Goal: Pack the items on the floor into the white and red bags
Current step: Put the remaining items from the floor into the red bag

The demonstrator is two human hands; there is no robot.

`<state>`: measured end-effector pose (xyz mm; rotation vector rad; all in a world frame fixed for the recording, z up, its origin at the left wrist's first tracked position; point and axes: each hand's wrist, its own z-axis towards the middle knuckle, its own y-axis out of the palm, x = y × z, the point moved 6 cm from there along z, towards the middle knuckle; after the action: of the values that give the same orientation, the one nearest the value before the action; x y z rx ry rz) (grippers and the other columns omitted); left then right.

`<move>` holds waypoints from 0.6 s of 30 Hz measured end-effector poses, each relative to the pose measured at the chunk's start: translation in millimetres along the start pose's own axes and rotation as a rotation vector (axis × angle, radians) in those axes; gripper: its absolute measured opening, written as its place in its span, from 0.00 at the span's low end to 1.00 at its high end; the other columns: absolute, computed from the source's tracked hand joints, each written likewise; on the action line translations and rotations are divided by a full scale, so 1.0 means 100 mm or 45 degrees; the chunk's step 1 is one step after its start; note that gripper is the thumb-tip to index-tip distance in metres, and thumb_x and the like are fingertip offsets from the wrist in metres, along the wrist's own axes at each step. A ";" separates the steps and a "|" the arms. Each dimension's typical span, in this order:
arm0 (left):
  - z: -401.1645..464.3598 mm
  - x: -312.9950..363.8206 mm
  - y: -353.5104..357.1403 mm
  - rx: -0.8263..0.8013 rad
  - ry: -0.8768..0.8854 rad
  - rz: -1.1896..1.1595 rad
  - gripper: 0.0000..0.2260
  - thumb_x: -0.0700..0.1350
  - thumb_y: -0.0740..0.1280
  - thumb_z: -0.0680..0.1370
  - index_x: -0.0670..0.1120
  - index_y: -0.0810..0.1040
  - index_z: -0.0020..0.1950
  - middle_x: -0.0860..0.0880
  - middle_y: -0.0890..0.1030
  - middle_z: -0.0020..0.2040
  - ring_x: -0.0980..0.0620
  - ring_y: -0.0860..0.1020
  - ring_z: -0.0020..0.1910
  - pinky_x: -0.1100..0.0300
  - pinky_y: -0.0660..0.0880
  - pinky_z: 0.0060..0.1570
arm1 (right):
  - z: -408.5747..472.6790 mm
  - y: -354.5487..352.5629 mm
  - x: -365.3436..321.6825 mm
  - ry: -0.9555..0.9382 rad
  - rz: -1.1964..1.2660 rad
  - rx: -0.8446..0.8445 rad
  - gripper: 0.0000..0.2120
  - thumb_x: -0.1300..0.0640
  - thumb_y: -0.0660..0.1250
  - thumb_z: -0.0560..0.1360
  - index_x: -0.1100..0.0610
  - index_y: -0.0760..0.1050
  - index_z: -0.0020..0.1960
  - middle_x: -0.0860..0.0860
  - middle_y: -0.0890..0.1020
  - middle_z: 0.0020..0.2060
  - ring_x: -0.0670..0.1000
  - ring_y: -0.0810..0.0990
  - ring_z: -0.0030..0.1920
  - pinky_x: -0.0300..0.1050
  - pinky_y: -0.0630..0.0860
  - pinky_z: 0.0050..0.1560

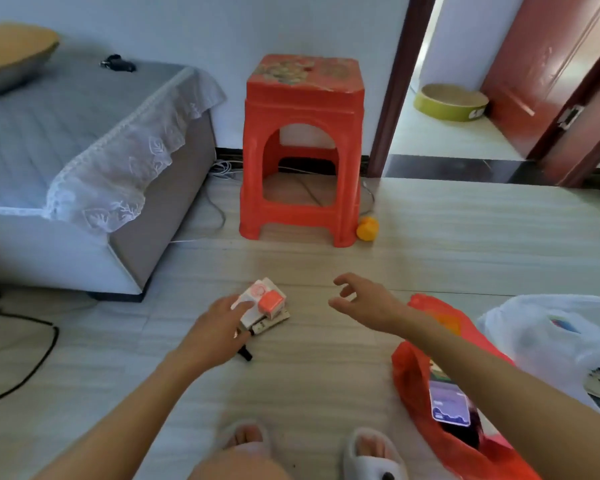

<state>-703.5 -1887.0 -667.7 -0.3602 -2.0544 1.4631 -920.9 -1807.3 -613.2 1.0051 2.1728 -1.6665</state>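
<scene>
So there's a small pile of boxes sitting on the floor a bit in front of the red stool. Left hand is resting on the near side of the pile, fingers laid on the white box, not really wrapped round it as far as I can see. A black pen-like thing pokes out just under that hand. Right hand hovers right of the pile, holding nothing, fingers spread apart and loosely bent. Red bag lies open on the floor further right of the stool line, with a phone-like thing inside it. White bag is just beside the red one, on its far right. Little orange ball sits touching the stool's right leg
</scene>
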 end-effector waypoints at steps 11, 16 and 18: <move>0.68 -1.07 1.27 -0.273 -0.158 0.316 0.35 0.33 0.60 0.75 0.53 0.46 0.76 0.45 0.38 0.76 0.41 0.37 0.74 0.46 0.44 0.72 | 1.67 1.37 0.16 0.003 -0.280 -0.357 0.27 0.49 0.63 0.76 0.58 0.60 0.71 0.58 0.71 0.65 0.58 0.70 0.64 0.48 0.67 0.62; 0.93 -1.27 1.47 -0.168 -0.034 0.457 0.42 0.30 0.72 0.63 0.50 0.61 0.73 0.43 0.56 0.75 0.36 0.51 0.73 0.42 0.56 0.69 | 2.17 1.77 0.19 0.088 -0.166 -0.218 0.33 0.48 0.66 0.74 0.60 0.56 0.71 0.60 0.67 0.64 0.61 0.68 0.63 0.51 0.67 0.60; 0.96 -1.32 1.63 -0.156 -0.054 0.458 0.44 0.30 0.76 0.53 0.48 0.71 0.67 0.38 0.71 0.67 0.34 0.69 0.66 0.40 0.69 0.60 | 2.24 1.94 0.21 0.002 -0.435 -0.221 0.34 0.48 0.64 0.75 0.59 0.52 0.73 0.57 0.66 0.66 0.59 0.67 0.64 0.54 0.68 0.59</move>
<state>-674.7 -1971.9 -879.8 -0.7887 -2.2010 1.5601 -863.2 -1981.3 -846.9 0.6153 2.5508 -1.5669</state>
